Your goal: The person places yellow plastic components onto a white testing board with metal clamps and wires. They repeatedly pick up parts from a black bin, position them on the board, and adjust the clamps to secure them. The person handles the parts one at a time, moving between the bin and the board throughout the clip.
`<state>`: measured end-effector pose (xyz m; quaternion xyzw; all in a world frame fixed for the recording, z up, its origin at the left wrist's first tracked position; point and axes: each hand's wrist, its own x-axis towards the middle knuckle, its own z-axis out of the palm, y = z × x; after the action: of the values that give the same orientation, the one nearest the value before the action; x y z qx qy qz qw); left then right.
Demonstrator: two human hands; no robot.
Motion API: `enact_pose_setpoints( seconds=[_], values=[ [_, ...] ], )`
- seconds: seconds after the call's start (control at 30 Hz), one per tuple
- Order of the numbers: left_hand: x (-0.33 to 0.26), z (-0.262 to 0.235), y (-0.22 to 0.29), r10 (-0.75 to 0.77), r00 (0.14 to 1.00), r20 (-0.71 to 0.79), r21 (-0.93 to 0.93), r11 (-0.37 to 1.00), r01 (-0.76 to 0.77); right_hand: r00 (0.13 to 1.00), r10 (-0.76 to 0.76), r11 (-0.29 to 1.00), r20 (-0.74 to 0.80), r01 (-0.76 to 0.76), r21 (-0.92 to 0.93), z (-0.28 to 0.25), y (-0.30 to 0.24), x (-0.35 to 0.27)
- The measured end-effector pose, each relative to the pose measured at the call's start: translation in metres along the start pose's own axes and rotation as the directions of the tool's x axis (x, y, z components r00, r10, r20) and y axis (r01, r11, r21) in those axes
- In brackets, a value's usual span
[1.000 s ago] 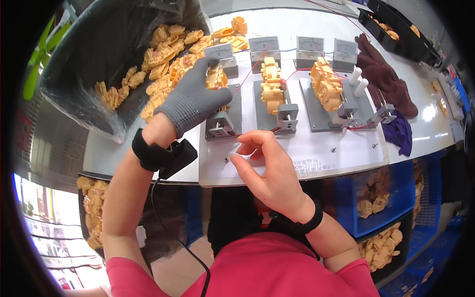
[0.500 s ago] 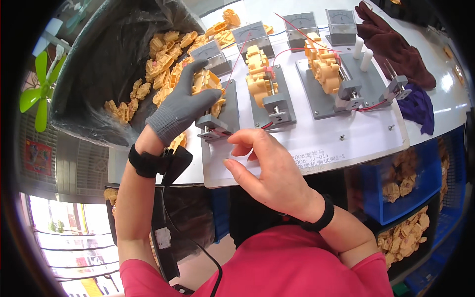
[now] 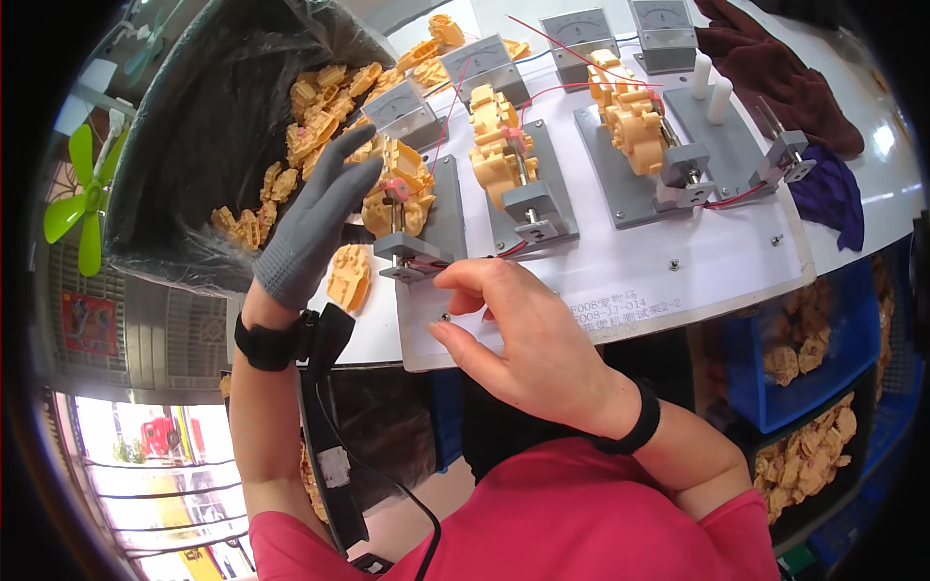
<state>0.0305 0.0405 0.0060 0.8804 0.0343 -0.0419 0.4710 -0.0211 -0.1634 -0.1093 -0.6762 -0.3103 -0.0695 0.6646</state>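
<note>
My left hand [image 3: 315,223], in a grey glove, reaches to the leftmost yellow plastic housing [image 3: 405,189] on its grey metal fixture [image 3: 441,218] and rests against it with fingers spread. My right hand [image 3: 518,334], bare, hovers over the white board [image 3: 678,266] just below that fixture's clamp [image 3: 412,261], thumb and fingers loosely curled near a small screw head; whether it pinches anything I cannot tell. Two more yellow housings [image 3: 499,145] [image 3: 630,111] sit on fixtures to the right.
A black-lined bin [image 3: 208,126] of loose yellow parts stands at left. Grey meters [image 3: 484,63] line the back. Two white pegs [image 3: 712,92], a dark red cloth [image 3: 775,68] and purple cloth [image 3: 828,198] lie right. Blue bins [image 3: 814,378] of parts sit below the table.
My view has swung left and closer. My left hand stays on the leftmost housing; my right hand has moved up toward the clamp of that fixture.
</note>
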Motion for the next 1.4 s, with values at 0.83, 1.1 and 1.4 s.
enact_pose_setpoints(
  seconds=[0.83,1.1,1.4],
  values=[
    [-0.009,0.012,-0.014,0.076,0.995,-0.069,-0.06,0.995,-0.08,0.994,-0.104,0.977,-0.044,0.094,-0.192,0.008,0.005,0.006],
    [-0.005,0.008,-0.021,0.084,0.993,-0.087,-0.091,0.992,-0.092,0.996,-0.055,0.965,0.063,0.07,-0.254,0.007,0.0,0.005],
    [-0.004,0.007,-0.024,0.084,0.992,-0.098,-0.042,0.995,-0.089,0.997,-0.064,0.973,0.045,0.072,-0.219,0.006,0.0,0.004]
  ],
)
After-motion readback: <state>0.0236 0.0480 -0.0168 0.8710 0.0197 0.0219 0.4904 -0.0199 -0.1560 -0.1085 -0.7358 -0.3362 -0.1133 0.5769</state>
